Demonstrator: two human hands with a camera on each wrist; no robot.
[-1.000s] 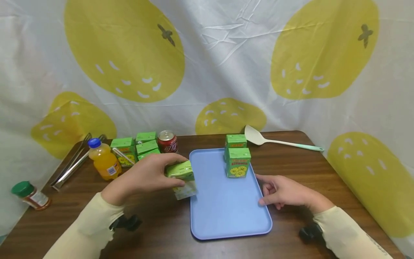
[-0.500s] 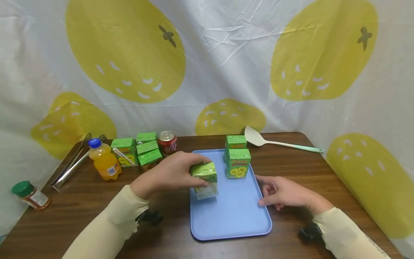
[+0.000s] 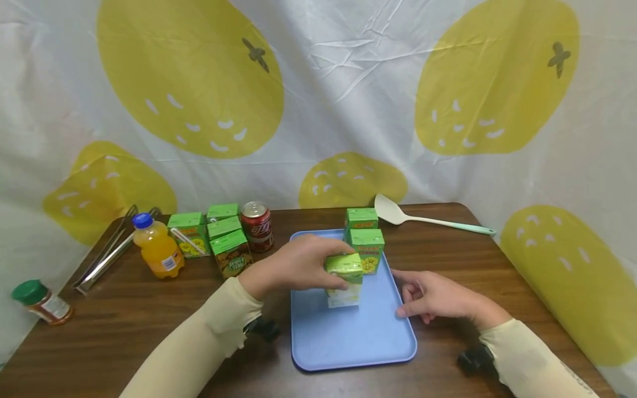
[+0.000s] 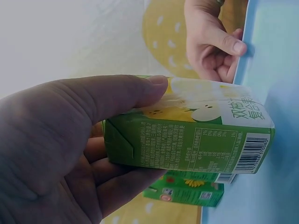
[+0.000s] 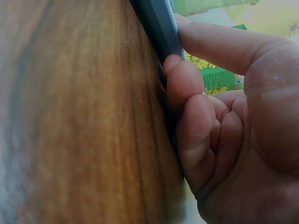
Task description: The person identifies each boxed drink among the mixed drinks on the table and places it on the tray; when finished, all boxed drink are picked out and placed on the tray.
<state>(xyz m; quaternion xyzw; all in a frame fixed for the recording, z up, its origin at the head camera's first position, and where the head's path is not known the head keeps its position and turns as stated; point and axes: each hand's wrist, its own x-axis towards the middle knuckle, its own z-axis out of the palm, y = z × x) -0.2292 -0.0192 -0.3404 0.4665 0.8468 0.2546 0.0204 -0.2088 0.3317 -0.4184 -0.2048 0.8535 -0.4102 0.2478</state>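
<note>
My left hand (image 3: pixel 303 262) grips a green juice box (image 3: pixel 344 279) from above, thumb on one face and fingers on the other. It is over the middle of the blue tray (image 3: pixel 348 340), its lower end close over the surface. In the left wrist view the juice box (image 4: pixel 196 144) shows a barcode and a white-and-yellow front. Two more green juice boxes stand on the tray, a front one (image 3: pixel 368 246) and a back one (image 3: pixel 361 217), along its far right side. My right hand (image 3: pixel 438 296) pinches the tray's right rim, thumb on top and fingers curled against the side.
At the left stand several juice boxes (image 3: pixel 231 258), a red soda can (image 3: pixel 257 228), an orange juice bottle (image 3: pixel 158 251), tongs (image 3: pixel 106 260) and a green-lidded spice jar (image 3: pixel 45 303). A white spatula (image 3: pixel 390 211) lies behind the tray. A lemon-print curtain (image 3: pixel 343 83) hangs behind the table.
My left hand has carried the juice box rightward, from the tray's left edge to over its middle, near the front standing box. The right hand and the tray have stayed in place.
</note>
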